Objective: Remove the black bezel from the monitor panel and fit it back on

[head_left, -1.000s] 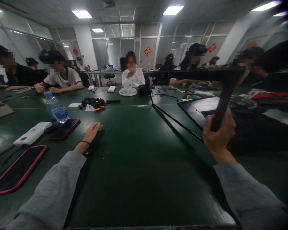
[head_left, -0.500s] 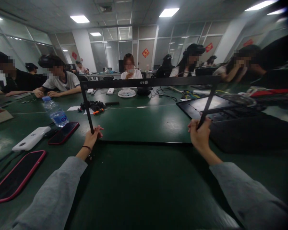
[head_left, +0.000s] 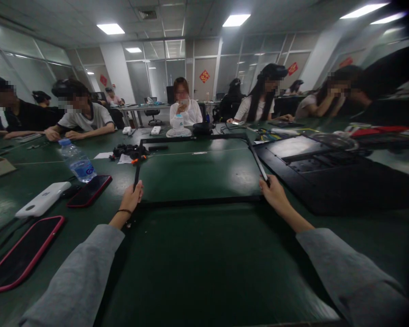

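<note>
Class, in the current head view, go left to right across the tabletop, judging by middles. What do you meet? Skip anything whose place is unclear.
Nearer phone → farther phone → left hand → black frame → right hand → black panel.

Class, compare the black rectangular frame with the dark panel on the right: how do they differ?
The black rectangular frame is open in the middle; the dark panel is broad and filled in. The left hand and right hand hold the frame; neither holds the panel. Both look black.

The left fingers [head_left: 139,190] hide part of the black frame [head_left: 201,201].
</note>
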`<state>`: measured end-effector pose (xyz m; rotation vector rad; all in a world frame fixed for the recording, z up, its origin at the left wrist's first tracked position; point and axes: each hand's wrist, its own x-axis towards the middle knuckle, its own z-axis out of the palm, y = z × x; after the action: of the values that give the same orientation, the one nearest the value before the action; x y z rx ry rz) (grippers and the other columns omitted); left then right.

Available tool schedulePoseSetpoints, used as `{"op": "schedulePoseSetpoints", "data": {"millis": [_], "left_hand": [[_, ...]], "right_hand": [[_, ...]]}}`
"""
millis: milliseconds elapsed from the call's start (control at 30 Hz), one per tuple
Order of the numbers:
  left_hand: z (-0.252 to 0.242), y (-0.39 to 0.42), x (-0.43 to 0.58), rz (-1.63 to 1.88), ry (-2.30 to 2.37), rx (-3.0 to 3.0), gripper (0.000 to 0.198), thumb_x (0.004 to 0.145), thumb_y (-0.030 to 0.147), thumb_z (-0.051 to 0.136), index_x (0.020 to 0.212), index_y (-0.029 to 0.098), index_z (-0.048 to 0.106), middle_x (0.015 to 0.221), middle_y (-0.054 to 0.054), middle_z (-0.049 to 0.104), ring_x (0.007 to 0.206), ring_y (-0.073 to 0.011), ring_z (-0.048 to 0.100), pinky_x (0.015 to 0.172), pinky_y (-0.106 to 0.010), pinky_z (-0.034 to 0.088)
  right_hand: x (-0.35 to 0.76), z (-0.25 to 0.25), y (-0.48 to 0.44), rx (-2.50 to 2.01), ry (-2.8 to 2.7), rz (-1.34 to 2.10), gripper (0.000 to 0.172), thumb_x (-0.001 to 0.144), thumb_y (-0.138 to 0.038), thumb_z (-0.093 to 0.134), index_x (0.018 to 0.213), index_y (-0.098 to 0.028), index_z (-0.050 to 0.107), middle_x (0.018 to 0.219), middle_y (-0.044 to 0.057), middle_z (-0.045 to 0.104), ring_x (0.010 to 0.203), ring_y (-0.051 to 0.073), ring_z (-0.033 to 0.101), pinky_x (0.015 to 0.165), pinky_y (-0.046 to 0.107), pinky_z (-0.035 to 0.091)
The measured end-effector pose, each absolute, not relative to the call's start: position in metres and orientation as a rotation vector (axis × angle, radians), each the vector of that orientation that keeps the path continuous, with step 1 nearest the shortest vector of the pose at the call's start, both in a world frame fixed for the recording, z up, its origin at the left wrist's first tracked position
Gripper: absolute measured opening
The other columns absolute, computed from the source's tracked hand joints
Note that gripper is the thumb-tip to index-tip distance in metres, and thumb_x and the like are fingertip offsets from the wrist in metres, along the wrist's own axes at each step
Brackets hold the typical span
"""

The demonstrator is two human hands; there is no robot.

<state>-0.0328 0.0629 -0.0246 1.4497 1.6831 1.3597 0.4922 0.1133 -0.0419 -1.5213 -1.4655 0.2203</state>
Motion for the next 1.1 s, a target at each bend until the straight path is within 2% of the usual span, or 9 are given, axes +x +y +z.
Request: {"op": "schedulePoseSetpoints", "data": {"millis": [133,267,400,533,667,733,867,967,1100], "left_hand": [[-0.012,0.051,-0.026,1.486,1.924,1.632,0.044,0.095,0.062,0.034,0.081,0.023,0.050,0.062,0.001,0.062,0.057,-0.0147,0.062,0.064,-0.028,0.050],[-0.009,0.049,-0.025,1.518,2.021,1.632,0.038,0.098,0.057,0.032,0.097,0.023,0.049,0.072,-0.002,0.071,0.070,-0.0194,0.069,0.075,-0.032,0.051],[-0.018,0.056,-0.029,1.416,2.031,1.660,0.040,0.096,0.059,0.034,0.100,0.022,0.050,0.084,-0.007,0.076,0.084,-0.0239,0.072,0.082,-0.036,0.051],[-0.027,0.061,-0.033,1.385,1.920,1.634,0.044,0.096,0.058,0.036,0.112,0.020,0.050,0.087,-0.007,0.076,0.083,-0.0232,0.073,0.083,-0.038,0.052],[-0.033,0.064,-0.035,1.302,1.895,1.689,0.046,0.096,0.043,0.041,0.133,0.016,0.039,0.099,-0.009,0.074,0.087,-0.0215,0.073,0.085,-0.039,0.052],[-0.032,0.064,-0.035,1.284,1.939,1.728,0.047,0.096,0.040,0.041,0.136,0.016,0.037,0.103,-0.009,0.073,0.086,-0.0212,0.072,0.086,-0.039,0.052],[-0.021,0.055,-0.030,1.376,2.076,1.755,0.044,0.099,0.045,0.036,0.133,0.018,0.043,0.098,-0.007,0.071,0.080,-0.0215,0.070,0.084,-0.037,0.051],[-0.012,0.048,-0.025,1.382,2.157,1.826,0.046,0.100,0.046,0.034,0.133,0.019,0.047,0.109,-0.010,0.069,0.094,-0.0253,0.069,0.087,-0.038,0.050],[-0.019,0.053,-0.029,1.226,2.225,1.891,0.048,0.097,0.045,0.037,0.134,0.019,0.054,0.124,-0.014,0.062,0.110,-0.0303,0.063,0.093,-0.042,0.048]], "right_hand": [[0.485,-0.027,0.101,-1.476,-1.419,0.058,0.047,0.095,-0.051,0.043,0.129,-0.018,0.047,0.081,0.004,0.063,0.068,0.023,0.062,0.071,0.039,0.051],[0.477,-0.021,0.096,-1.426,-1.454,0.061,0.042,0.097,-0.054,0.039,0.120,-0.020,0.049,0.081,0.005,0.064,0.069,0.022,0.064,0.074,0.039,0.051],[0.480,-0.031,0.104,-1.461,-1.495,0.096,0.037,0.094,-0.054,0.041,0.108,-0.021,0.050,0.085,0.009,0.068,0.082,0.027,0.067,0.083,0.043,0.050],[0.485,-0.039,0.112,-1.537,-1.510,0.198,0.037,0.092,-0.056,0.043,0.103,-0.022,0.050,0.085,0.011,0.069,0.081,0.028,0.068,0.081,0.045,0.051],[0.486,-0.041,0.113,-1.555,-1.524,0.253,0.038,0.090,-0.055,0.046,0.103,-0.021,0.053,0.085,0.012,0.069,0.081,0.029,0.068,0.080,0.045,0.052],[0.485,-0.040,0.112,-1.550,-1.530,0.252,0.040,0.090,-0.054,0.046,0.107,-0.019,0.055,0.085,0.012,0.069,0.081,0.029,0.069,0.081,0.045,0.052],[0.484,-0.033,0.106,-1.504,-1.521,0.216,0.052,0.092,-0.054,0.044,0.126,-0.017,0.054,0.081,0.009,0.069,0.077,0.028,0.069,0.080,0.044,0.052],[0.484,-0.027,0.101,-1.505,-1.469,0.129,0.056,0.094,-0.055,0.042,0.134,-0.016,0.049,0.075,0.006,0.066,0.070,0.027,0.066,0.078,0.043,0.051],[0.490,-0.033,0.104,-1.568,-1.451,0.057,0.051,0.093,-0.048,0.045,0.132,-0.016,0.051,0.069,0.004,0.064,0.065,0.026,0.063,0.073,0.042,0.049]]}}
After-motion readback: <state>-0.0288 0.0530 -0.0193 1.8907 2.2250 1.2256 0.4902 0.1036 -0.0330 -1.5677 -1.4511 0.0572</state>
